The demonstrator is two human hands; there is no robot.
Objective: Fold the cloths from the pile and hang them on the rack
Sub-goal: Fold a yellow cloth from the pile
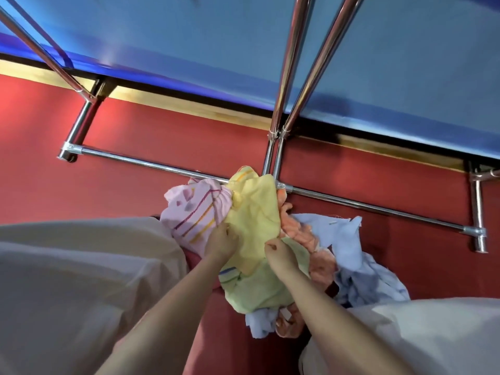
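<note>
Yellow cloth (254, 212) atop pile (324, 255), pinched by both hands: left (220, 240), right (278, 253); chrome rack (151, 163) behind.

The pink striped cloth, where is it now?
In the head view, the pink striped cloth lies left in the pile, touching the yellow cloth, beside the left hand.

rack (151, 164) at twelve o'clock: polished, mirror-bright metal tubing. yellow cloth (254, 212) is soft, matt woven fabric; orange cloth (300, 234) at three o'clock looks nubbly terry. floor (135, 125) matt red.
</note>
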